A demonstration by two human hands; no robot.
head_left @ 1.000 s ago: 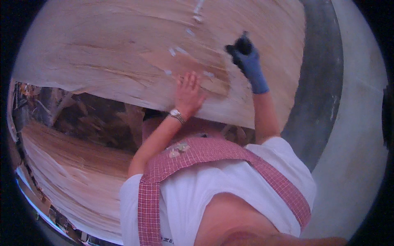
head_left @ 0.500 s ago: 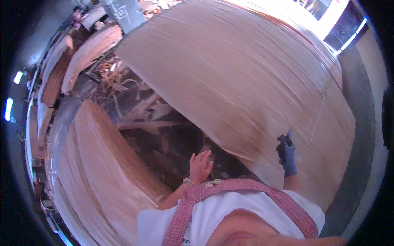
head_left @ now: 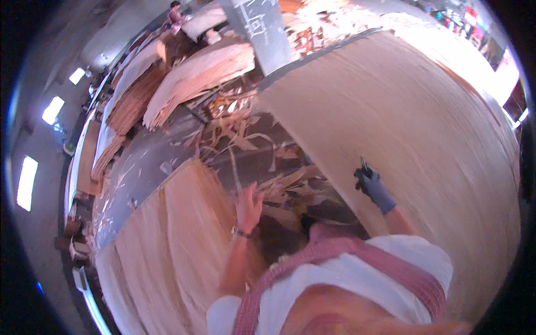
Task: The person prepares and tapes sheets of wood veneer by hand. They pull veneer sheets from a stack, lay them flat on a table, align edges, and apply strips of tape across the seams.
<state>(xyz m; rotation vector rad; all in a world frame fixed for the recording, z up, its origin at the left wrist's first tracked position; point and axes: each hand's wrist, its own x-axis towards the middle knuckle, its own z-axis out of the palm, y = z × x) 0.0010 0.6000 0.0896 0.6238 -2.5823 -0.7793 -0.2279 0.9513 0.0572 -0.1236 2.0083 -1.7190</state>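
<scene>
My hands between two veneer stacks.
Left hand (head_left: 248,205) bare, fingers spread over scrap strips (head_left: 285,184); gloved right hand (head_left: 373,187) pinches small dark tool (head_left: 363,165) against big veneer sheet (head_left: 424,128). Beyond: littered floor (head_left: 167,145), more stacks (head_left: 195,78), grey pillar (head_left: 259,30).

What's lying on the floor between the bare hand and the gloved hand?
In the head view, broken wood strips litter the dark floor between the bare left hand and the gloved right hand, beside the big veneer sheet.

The grey concrete floor (head_left: 162,151) carries stacks of pale thin wood veneer sheets (head_left: 167,251) and scattered splintered veneer scraps (head_left: 240,134).
</scene>
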